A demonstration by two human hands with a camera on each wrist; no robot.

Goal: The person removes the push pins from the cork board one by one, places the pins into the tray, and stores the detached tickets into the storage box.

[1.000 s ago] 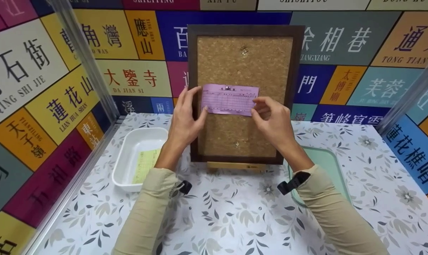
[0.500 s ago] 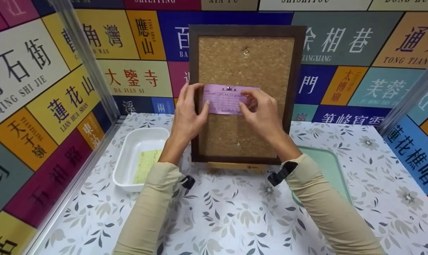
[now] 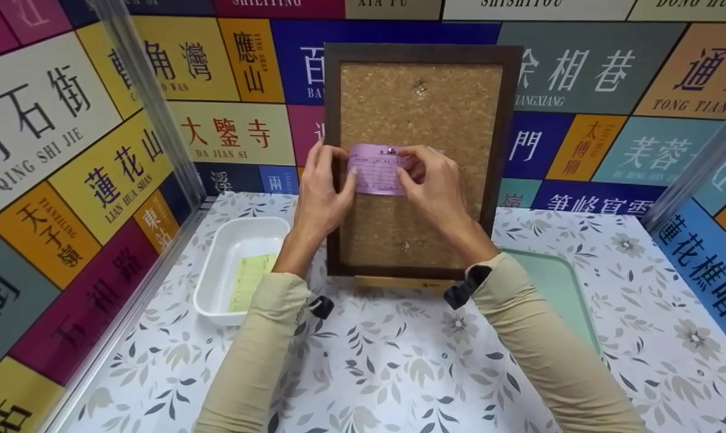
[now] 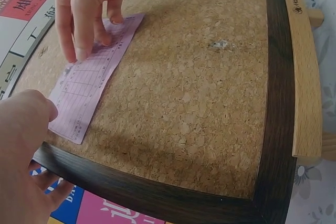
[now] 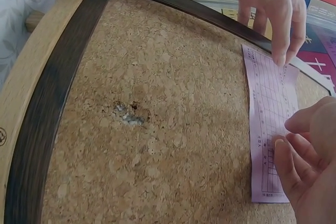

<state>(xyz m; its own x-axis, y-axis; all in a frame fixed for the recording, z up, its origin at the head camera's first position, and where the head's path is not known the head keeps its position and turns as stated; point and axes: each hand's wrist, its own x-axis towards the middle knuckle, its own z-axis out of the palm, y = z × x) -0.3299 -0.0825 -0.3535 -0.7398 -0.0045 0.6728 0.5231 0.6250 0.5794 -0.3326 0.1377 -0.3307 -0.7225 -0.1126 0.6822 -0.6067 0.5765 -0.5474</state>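
Note:
A pink form slip (image 3: 375,174) lies across the middle of a dark-framed cork board (image 3: 411,222) that leans upright. At the slip's top edge shows a small shiny metal fastener (image 3: 391,151). My left hand (image 3: 322,192) grips the board's left edge, its thumb over the slip's left end and its fingers (image 4: 55,190) behind the frame. Over the slip's middle is my right hand (image 3: 438,183), bent index finger beside the fastener and thumb lower, apart from it. This hand covers the slip's right part in the head view.
To the left stands a white tub (image 3: 210,270) with a yellow slip (image 3: 250,279) inside. A pale green tray (image 3: 570,288) lies at the right, partly behind the right forearm. A wooden stand (image 3: 399,282) supports the board. Shiny marks (image 3: 420,89) show on the cork.
My right hand has moved left along the slip, from its right end to beside the fastener. The left hand keeps its hold on the board's edge.

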